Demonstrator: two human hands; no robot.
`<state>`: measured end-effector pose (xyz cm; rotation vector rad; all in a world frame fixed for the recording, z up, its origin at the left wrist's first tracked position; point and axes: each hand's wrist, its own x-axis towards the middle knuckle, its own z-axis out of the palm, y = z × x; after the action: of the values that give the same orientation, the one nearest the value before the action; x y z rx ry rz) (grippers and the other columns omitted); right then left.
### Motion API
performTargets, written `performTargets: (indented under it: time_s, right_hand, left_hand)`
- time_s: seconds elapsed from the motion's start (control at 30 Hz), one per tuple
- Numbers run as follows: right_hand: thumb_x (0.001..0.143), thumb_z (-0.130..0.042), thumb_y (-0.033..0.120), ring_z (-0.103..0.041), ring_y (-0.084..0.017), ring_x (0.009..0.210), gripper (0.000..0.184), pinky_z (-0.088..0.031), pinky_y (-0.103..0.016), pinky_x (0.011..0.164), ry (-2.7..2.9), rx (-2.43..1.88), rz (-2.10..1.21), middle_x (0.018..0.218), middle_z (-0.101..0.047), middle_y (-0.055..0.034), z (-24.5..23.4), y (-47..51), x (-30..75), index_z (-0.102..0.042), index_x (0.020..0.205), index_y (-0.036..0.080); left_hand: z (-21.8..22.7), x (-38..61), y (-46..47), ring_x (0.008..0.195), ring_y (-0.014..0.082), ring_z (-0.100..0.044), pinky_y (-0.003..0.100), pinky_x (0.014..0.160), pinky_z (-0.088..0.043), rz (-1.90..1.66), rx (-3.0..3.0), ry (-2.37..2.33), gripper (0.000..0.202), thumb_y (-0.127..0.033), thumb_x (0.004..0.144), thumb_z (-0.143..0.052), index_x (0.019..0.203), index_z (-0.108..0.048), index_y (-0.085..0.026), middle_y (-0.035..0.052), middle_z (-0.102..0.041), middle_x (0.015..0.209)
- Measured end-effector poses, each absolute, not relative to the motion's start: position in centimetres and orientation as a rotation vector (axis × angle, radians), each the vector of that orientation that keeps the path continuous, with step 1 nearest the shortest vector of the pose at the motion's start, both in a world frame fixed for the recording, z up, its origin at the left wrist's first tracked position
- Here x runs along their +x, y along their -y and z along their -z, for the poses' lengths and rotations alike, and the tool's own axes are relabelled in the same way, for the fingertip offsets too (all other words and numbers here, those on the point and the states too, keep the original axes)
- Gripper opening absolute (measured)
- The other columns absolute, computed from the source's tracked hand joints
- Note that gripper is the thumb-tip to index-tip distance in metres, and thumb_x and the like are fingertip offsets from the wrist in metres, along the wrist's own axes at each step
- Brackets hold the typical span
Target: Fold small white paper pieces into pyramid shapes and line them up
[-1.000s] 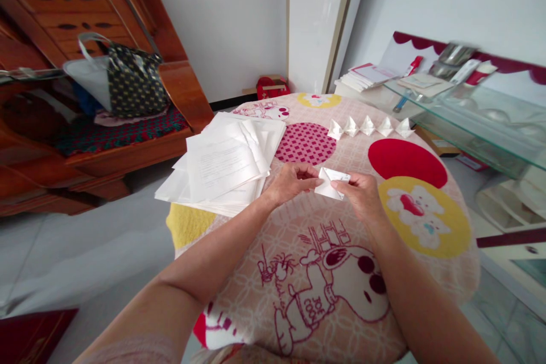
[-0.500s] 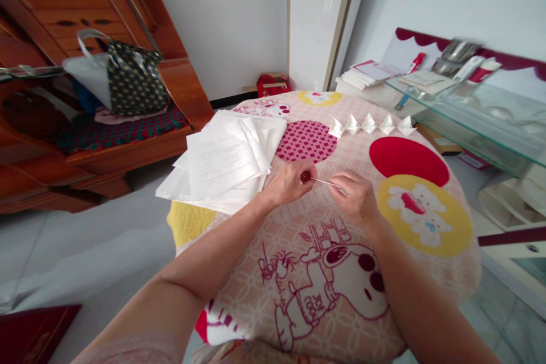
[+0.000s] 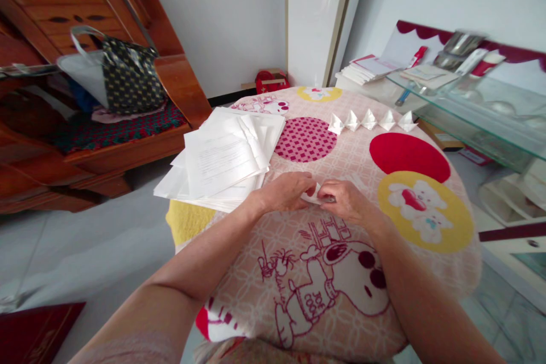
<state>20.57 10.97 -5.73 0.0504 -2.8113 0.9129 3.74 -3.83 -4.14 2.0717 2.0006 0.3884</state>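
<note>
Between my two hands is a small folded piece of white paper (image 3: pixel 314 193), mostly covered by my fingers. My left hand (image 3: pixel 290 190) has its fingers closed on the paper's left side. On the other side, my right hand (image 3: pixel 346 200) pinches it with curled fingers. Both hands are low over the cloth-covered table (image 3: pixel 256 250). Left of them lies a loose stack of white paper sheets (image 3: pixel 222 162), some with printed text. Beyond my right hand, several small pointed folded paper shapes (image 3: pixel 369 119) stand in a row.
A glass shelf unit (image 3: pixel 478 108) with papers, metal bowls and a cup stands close on the right. To the left is a wooden bench (image 3: pixel 170 91) with a dotted bag (image 3: pixel 130 77) on it. A red bag (image 3: pixel 271 82) sits behind the table.
My hands have come closer together and slightly nearer to me. The paper, seen as a thin edge before, now shows a white face between my fingers.
</note>
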Motion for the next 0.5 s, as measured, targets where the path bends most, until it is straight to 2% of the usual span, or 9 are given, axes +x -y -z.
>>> performTargets:
  time_s: [0.13,0.33,0.43,0.5]
  right_hand:
    - [0.085,-0.063,0.008,-0.064,-0.020,0.081,0.021,-0.048,-0.033,0.076,2.798,0.135,-0.954,0.084,-0.070,-0.0041,5.5,-11.1,20.6,-0.071,0.071,0.020]
    - [0.082,-0.065,0.012,-0.055,-0.016,0.063,0.029,-0.039,-0.031,0.061,2.743,-0.093,-0.992,0.066,-0.062,-0.0010,5.3,-11.3,20.8,-0.061,0.054,0.021]
    - [0.079,-0.066,0.013,-0.055,-0.015,0.058,0.025,-0.036,-0.029,0.056,2.673,-0.260,-1.087,0.060,-0.063,0.0005,5.3,-11.4,20.8,-0.066,0.056,0.021]
    - [0.077,-0.065,0.013,-0.058,-0.016,0.058,0.019,-0.039,-0.029,0.057,2.609,-0.341,-1.183,0.061,-0.068,0.0006,5.6,-11.5,20.7,-0.071,0.061,0.021]
  left_hand:
    - [4.6,4.4,3.3,0.080,0.0193,-0.064,0.028,0.071,-0.043,-0.408,2.084,-1.960,0.012,-0.015,0.080,-0.075,0.091,-0.071,-0.019,0.0029,-0.068,0.087]
    - [4.9,4.0,2.9,0.070,0.0173,-0.061,0.028,0.065,-0.037,-0.515,1.961,-2.009,0.011,-0.010,0.079,-0.069,0.074,-0.073,-0.020,0.0017,-0.070,0.074]
    - [5.1,3.5,2.8,0.067,0.0165,-0.059,0.027,0.065,-0.037,-0.665,1.837,-2.007,0.012,-0.011,0.074,-0.071,0.070,-0.075,-0.022,0.0004,-0.071,0.070]
    - [5.4,3.2,2.6,0.063,0.0149,-0.056,0.027,0.064,-0.036,-0.757,1.748,-1.988,0.012,-0.013,0.072,-0.072,0.066,-0.075,-0.022,-0.0013,-0.069,0.065]
